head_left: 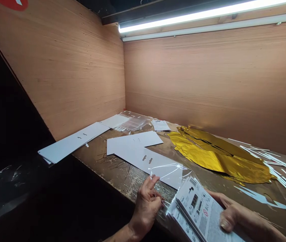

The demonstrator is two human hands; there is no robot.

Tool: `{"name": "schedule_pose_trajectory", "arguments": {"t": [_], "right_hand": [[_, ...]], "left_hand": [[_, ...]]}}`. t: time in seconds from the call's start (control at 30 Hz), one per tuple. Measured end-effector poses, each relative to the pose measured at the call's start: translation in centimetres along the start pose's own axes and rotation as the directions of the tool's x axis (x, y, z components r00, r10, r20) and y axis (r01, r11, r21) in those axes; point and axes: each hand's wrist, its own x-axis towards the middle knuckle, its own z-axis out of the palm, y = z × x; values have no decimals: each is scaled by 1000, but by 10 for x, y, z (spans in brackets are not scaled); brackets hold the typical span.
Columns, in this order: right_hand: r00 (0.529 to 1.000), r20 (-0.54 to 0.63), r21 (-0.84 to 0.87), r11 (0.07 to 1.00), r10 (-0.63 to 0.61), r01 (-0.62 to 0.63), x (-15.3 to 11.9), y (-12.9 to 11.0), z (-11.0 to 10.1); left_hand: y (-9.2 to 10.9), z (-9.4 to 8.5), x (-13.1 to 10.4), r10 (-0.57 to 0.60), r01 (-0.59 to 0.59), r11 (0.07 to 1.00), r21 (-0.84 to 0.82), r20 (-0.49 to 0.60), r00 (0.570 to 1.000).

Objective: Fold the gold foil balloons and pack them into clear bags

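Note:
My right hand point(230, 215) grips a stack of printed cards point(200, 208) at the lower right, thumb on top. The cards have black and white print and a hang hole at their upper end. A clear plastic bag point(170, 169) shows around and beyond that upper end; I cannot tell how far the cards sit inside it. My left hand point(146, 203) is closed, its fingers pinching the bag's edge just left of the stack. Behind the bag lie white folded cards point(139, 158) with hang slots, partly seen through the film.
More white cards point(76, 139) overhang the table's left edge. Clear bags point(136, 122) and a small printed stack point(161, 125) lie at the back. Gold foil pieces point(218, 158) and white sticks point(281, 164) lie on the right. Wooden walls point(208, 80) enclose the table.

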Motion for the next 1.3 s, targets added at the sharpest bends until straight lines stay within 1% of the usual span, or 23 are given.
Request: {"name": "schedule_pose_trajectory", "arguments": {"t": [0.1,0.2,0.27,0.33,0.4,0.53,0.67,0.73,0.83,0.93,1.0,1.07,1.13,1.2,1.23,1.27,1.3], "right_hand": [[1000,-19,1,1000,-24,24,1,-1,9],[997,2,8,997,-73,73,6,3,17],[993,9,52,992,-116,115,11,8,19],[987,-17,89,983,-163,163,16,15,19],[977,-68,111,972,-202,208,20,19,18],[963,-149,108,964,-226,243,20,14,23],[954,-184,-6,971,-237,240,14,-3,30],[949,-190,-94,966,-253,239,12,-10,29],[925,-208,-190,941,-318,281,13,-14,24],[899,-223,-237,916,-376,324,15,-17,18],[886,-226,-274,899,-406,342,15,-20,15],[875,-221,-308,882,-430,356,14,-24,12],[872,-219,-340,872,-438,353,13,-26,8],[869,-225,-371,863,-441,342,11,-28,5],[866,-230,-382,860,-443,338,11,-27,3],[863,-238,-391,857,-445,334,11,-27,2],[860,-248,-398,856,-446,329,11,-26,1]], "left_hand": [[-3,-1,-3,67,-69,989,133,22,998],[-2,-1,-7,127,-112,970,215,-55,990],[-1,0,-9,127,-106,974,199,-95,987],[-2,2,-10,103,-87,988,126,-132,986],[-3,5,-10,63,-61,998,19,-177,982],[-3,10,-5,-9,-32,987,-156,-257,966],[2,10,1,-50,-45,956,-289,-313,948],[7,9,5,-84,-39,929,-367,-315,945],[15,9,8,-140,-27,875,-483,-306,942],[23,11,9,-142,-52,852,-521,-326,935],[28,13,9,-101,-85,858,-506,-329,939],[33,15,7,-42,-113,874,-472,-306,951],[37,14,7,15,-119,889,-442,-233,972],[40,10,8,62,-96,888,-450,-89,994],[41,6,9,86,-75,882,-465,2,996],[41,3,11,106,-53,878,-475,86,991],[41,0,13,114,-32,880,-474,145,983]]}}
